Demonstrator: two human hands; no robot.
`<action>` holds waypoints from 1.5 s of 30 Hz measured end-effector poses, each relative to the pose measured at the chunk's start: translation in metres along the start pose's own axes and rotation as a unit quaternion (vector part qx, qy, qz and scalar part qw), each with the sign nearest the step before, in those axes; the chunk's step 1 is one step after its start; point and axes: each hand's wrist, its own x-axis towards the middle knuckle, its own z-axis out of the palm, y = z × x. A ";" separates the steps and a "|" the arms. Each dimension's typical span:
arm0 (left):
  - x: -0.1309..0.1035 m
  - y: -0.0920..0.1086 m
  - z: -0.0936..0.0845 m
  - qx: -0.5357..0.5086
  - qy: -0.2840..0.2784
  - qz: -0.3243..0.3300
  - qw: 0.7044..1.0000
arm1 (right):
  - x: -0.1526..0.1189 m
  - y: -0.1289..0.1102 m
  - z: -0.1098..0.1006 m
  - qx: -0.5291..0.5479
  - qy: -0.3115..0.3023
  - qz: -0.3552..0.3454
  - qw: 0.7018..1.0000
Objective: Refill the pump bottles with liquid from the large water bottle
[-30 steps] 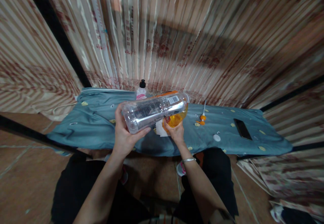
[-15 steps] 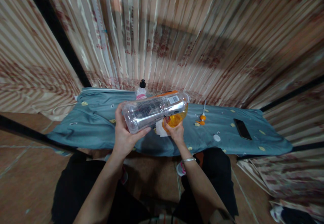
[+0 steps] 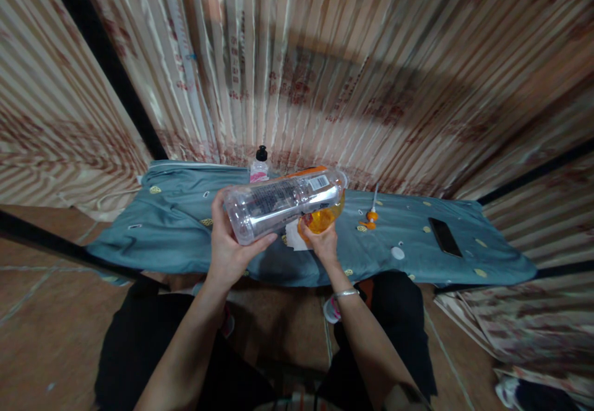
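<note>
A large clear bottle with a printed label lies tilted across the middle of the view. My left hand is wrapped round its base end. The bottle's mouth end points right, over an orange see-through bottle. My right hand grips the orange bottle, whose top is partly hidden behind the clear one. Under them a white paper lies on the cloth. An orange pump head with its tube lies to the right, and a white round cap rests nearer to me.
Behind the clear bottle stands a small bottle with a black top. A dark phone lies at the right of the blue-green cloth. Striped curtains hang behind, with black poles at the sides.
</note>
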 end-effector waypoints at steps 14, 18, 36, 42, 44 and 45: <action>0.000 -0.001 0.001 -0.003 0.005 0.003 1.000 | 0.000 0.000 0.000 0.007 -0.001 0.009 1.000; 0.000 -0.001 0.001 -0.006 -0.002 -0.004 1.000 | 0.000 0.001 0.000 0.011 -0.010 0.005 1.000; 0.000 0.000 0.001 0.007 0.003 0.006 1.000 | -0.001 0.000 0.002 -0.013 0.007 -0.001 1.000; 0.000 -0.001 0.000 -0.003 -0.007 0.008 1.000 | 0.002 0.006 0.004 -0.003 0.012 -0.004 1.000; 0.000 -0.002 0.000 -0.006 -0.008 0.006 1.000 | 0.002 0.006 0.004 -0.002 0.011 -0.003 1.000; 0.000 -0.002 0.000 -0.007 -0.007 0.005 1.000 | 0.002 0.006 0.004 -0.003 0.010 -0.004 1.000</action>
